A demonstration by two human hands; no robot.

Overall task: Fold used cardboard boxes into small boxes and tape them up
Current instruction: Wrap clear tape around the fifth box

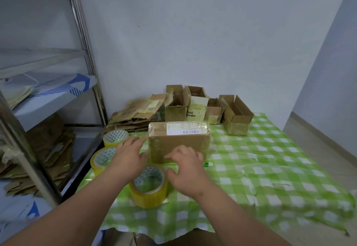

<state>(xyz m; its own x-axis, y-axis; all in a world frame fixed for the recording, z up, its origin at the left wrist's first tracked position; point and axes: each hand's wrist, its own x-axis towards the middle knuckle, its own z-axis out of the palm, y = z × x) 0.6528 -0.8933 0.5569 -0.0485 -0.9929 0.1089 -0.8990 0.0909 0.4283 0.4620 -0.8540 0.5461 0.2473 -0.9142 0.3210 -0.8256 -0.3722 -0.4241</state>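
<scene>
Two hands are laid on the taped cardboard box (178, 145): left hand (128, 154) fingers spread steadying its side, right hand (186, 166) fingers curled, pressing tape flat.

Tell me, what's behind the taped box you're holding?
Behind the taped box stand open cardboard boxes, with flattened cardboard to their left. Their lower fronts are hidden.
</scene>
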